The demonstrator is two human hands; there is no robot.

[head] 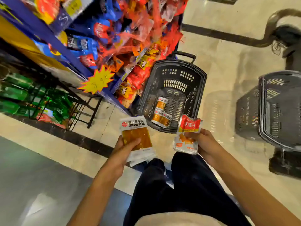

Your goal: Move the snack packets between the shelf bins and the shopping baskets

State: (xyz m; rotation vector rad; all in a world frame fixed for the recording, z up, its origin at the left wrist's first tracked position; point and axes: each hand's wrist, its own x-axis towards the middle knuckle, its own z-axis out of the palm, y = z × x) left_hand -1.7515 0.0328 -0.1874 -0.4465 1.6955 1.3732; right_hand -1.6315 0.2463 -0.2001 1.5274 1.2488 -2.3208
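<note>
My left hand (pixel 125 147) grips a small stack of white and amber snack packets (pixel 136 136), thumb across the top one. In my right hand (pixel 202 142) a red and white snack packet (pixel 187 134) is pinched between thumb and fingers. Both hands hover just in front of a dark shopping basket (pixel 198 75) on the floor, which holds three amber packets (pixel 161 111) at its bottom. The blue shelf bins (pixel 135 75) to the left of the basket are full of red, orange and blue packets.
More dark baskets (pixel 263 111) stand stacked at the right on the tiled floor. A black wire rack with green packs (pixel 32 98) stands at the left. A yellow starburst price tag (pixel 96 80) sticks out from the shelf. My dark-trousered legs (pixel 179 185) are below.
</note>
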